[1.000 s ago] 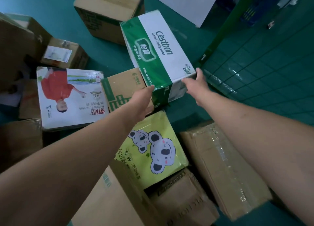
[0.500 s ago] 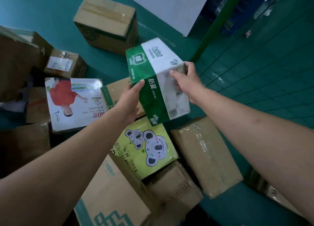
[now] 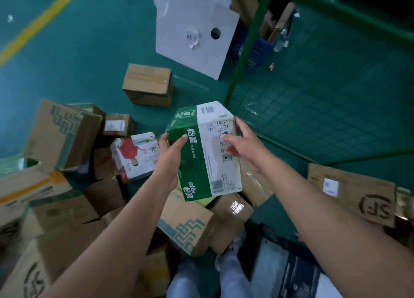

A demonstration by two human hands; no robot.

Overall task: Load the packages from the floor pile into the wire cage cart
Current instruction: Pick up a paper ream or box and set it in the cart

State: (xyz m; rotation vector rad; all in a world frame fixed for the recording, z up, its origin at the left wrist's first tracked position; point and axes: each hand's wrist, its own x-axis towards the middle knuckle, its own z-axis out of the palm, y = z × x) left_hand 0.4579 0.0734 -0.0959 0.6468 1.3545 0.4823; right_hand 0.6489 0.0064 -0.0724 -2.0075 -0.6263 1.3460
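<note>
floor pile [image 3: 67,196]: at my 9 o'clock, many boxes left.
left hand [image 3: 171,150]: i grasp the box's green side.
green-and-white box [image 3: 205,149]: lifted, centre frame.
right hand [image 3: 240,140]: grasping its white face.
step: carrying.
next: swing it to 2 o'clock over the wire cage cart [image 3: 324,100].

Brown carton [image 3: 351,196] reads "SF" (upside down).

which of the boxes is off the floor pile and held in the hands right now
The green and white box: the left hand and right hand hold it up by its sides, while the plain brown cartons and the box with the red-dressed figure lie below.
</note>
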